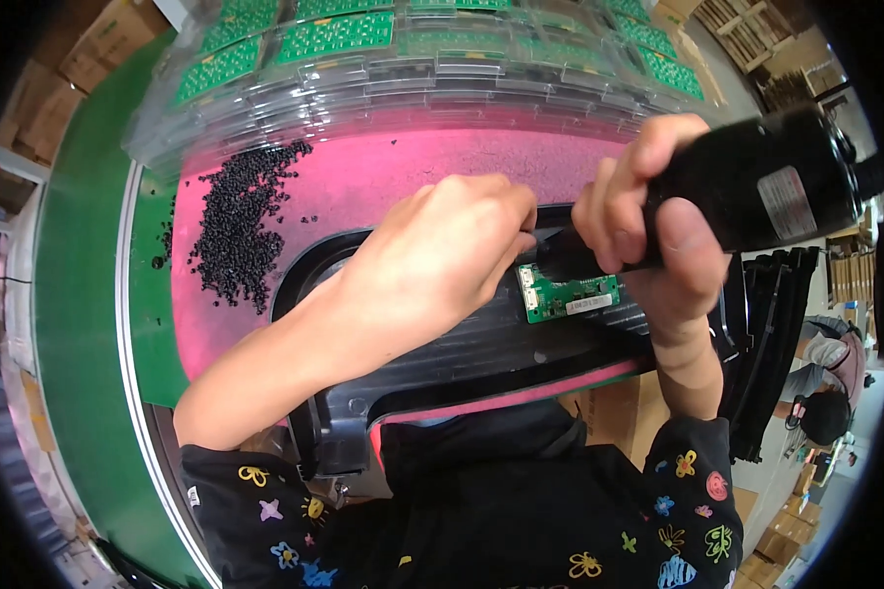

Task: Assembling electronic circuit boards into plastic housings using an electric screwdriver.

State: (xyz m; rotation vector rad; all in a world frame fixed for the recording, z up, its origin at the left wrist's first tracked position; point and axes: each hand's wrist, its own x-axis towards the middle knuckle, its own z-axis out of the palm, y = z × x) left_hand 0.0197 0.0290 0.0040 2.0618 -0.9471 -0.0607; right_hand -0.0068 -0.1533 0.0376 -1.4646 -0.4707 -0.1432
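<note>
**Holding a black power tool over the green board**

At far left a green surface (pixel 79 265) runs past my workplace, and next to it a heap of small black pieces (pixel 236 231) is spread on the pink mat (pixel 354 167). Across the far edge of that mat stand stacked clear trays (pixel 462 90), with green panels (pixel 336 39) showing in the upper ones.

My left hand (pixel 452 245) comes in over the black molded housing (pixel 442 348), back of the hand up, fingers bent and their tips drawn in close to the nose of the tool. Whether they pinch anything I cannot tell — the knuckles hide it.

Just right of those fingertips lies the circuit board (pixel 550 304), on the housing, with white connectors along its left end and a pale label near its lower edge. It sits below and to the left of my right-hand grip; the tool's dark nose covers part of its upper edge.

My right hand (pixel 648 216) is wrapped firmly round the black power tool (pixel 737 177) — thumb on the near side, fingers on the far side — its body slanting up to the right. Beyond my right forearm, long black parts (pixel 771 344) are stacked beside the housing.
</note>
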